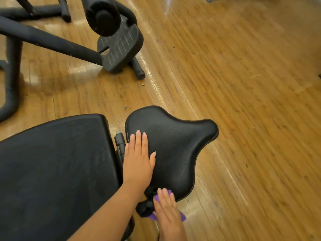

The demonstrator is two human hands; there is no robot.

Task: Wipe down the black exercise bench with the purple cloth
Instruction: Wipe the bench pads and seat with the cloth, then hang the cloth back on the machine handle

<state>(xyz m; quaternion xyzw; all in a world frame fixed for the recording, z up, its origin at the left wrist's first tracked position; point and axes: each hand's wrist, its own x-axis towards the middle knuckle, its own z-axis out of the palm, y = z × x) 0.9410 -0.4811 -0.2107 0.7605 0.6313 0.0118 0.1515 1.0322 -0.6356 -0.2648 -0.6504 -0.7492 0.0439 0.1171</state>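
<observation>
L hand (139,160) lies flat, fingers together & straight, palm down on the near-left part of the bench's seat pad (175,146), gripping nothing. R hand (167,211) presses the purple cloth (182,216) against the seat's near edge by a black knob (145,208); fingers extended over the cloth, not curled round it, w/ cloth showing at fingertips & beside the palm. Back pad (55,171) sits just left of the seat, wood floor (243,84) under all.
</observation>
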